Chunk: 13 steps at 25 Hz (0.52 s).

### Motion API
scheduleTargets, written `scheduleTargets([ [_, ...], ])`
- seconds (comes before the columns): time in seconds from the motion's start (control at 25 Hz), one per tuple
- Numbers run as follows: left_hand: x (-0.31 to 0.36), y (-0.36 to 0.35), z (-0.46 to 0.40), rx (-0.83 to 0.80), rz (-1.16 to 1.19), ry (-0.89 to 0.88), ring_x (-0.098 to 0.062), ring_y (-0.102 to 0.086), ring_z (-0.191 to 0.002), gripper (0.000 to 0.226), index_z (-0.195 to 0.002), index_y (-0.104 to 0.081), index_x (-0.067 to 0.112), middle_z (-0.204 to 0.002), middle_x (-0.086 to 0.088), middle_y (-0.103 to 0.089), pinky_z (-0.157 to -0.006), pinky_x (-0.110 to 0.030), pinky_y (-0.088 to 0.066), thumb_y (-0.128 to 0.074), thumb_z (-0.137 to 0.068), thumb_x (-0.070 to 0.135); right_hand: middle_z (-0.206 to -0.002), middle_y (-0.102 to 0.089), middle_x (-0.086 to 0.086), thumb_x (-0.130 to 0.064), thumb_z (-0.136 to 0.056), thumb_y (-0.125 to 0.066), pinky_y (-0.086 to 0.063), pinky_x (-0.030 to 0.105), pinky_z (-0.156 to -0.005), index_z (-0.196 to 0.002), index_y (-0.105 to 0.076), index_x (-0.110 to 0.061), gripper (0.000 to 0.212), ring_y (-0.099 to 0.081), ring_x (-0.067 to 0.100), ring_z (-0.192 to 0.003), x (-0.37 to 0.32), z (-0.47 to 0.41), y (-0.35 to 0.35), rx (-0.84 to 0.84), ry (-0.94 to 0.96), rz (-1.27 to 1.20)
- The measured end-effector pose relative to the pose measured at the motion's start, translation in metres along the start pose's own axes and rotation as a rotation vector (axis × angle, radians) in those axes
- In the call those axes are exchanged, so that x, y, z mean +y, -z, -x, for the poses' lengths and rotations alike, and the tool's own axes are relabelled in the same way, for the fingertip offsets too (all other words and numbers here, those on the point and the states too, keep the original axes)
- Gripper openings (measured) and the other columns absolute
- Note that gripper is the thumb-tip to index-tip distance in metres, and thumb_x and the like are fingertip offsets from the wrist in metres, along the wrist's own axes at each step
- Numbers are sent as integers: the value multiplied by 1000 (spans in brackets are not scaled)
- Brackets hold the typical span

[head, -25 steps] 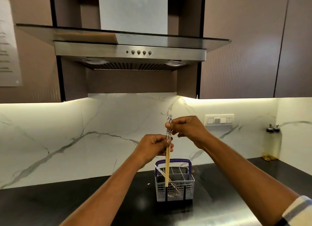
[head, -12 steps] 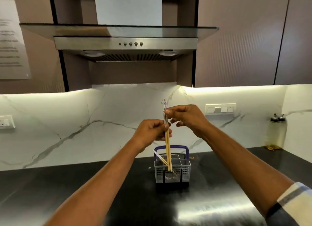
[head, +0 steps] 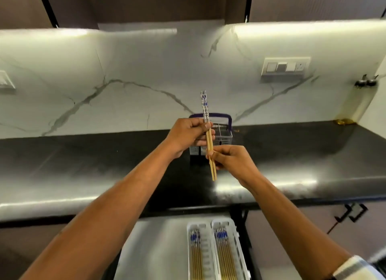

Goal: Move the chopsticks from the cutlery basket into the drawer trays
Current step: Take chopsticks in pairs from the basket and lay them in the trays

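A pair of wooden chopsticks (head: 205, 110) with white-and-blue patterned tops stands nearly upright in front of me, above the black counter. My left hand (head: 188, 136) grips them near the middle and my right hand (head: 231, 161) pinches them lower down, close to the tips. Behind the hands stands the grey cutlery basket (head: 223, 136) with its purple handle, mostly hidden. Below the counter edge an open drawer holds two white trays, a left tray (head: 205, 258) and a right tray (head: 237, 256), each with several chopsticks lying lengthwise.
The black counter (head: 104, 164) runs left to right against a white marble backsplash. A switch panel (head: 285, 67) sits on the wall at right and an oil bottle (head: 362, 98) stands in the far right corner. A cabinet handle (head: 353, 213) shows below the counter at right.
My view has tilted down, so the open drawer and trays appear. The chopsticks have come clear of the basket toward me. My right hand moved from their tops down to near their tips.
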<state>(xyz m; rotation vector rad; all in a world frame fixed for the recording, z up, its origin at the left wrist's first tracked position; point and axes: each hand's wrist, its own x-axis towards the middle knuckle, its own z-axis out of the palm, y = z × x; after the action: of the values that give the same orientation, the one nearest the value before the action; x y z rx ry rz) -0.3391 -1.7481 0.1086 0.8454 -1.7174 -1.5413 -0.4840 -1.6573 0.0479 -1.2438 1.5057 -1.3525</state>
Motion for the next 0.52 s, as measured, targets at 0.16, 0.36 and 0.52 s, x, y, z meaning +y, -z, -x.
scheduleTargets([
  [0.16, -69, -14, 29, -24, 63, 165, -23, -77, -85, 21, -114, -67, 1, -97, -16, -76, -74, -32, -64, -59, -97, 10, -86, -78, 7, -22, -91, -70, -61, 31, -79, -92, -78, -12, 13, -73, 16, -78, 56, 36, -8, -78, -185, 41],
  [0.36, -181, -26, 76, -98, 3, 350, -25, -76, -85, 20, -107, -70, 2, -95, -17, -76, -78, -35, -63, -59, -97, 16, -88, -78, 6, -17, -92, -66, -61, 30, -81, -94, -75, -13, 10, -76, 16, -82, 145, 91, -37, -108, -467, -16],
  [0.52, -246, -28, 103, -129, -1, 484, -25, -75, -91, 25, -112, -69, 1, -101, -16, -76, -78, -29, -62, -56, -99, 17, -90, -77, 4, -13, -93, -65, -61, 28, -79, -95, -73, -11, 9, -76, 12, -83, 194, 113, -57, -157, -670, 14],
])
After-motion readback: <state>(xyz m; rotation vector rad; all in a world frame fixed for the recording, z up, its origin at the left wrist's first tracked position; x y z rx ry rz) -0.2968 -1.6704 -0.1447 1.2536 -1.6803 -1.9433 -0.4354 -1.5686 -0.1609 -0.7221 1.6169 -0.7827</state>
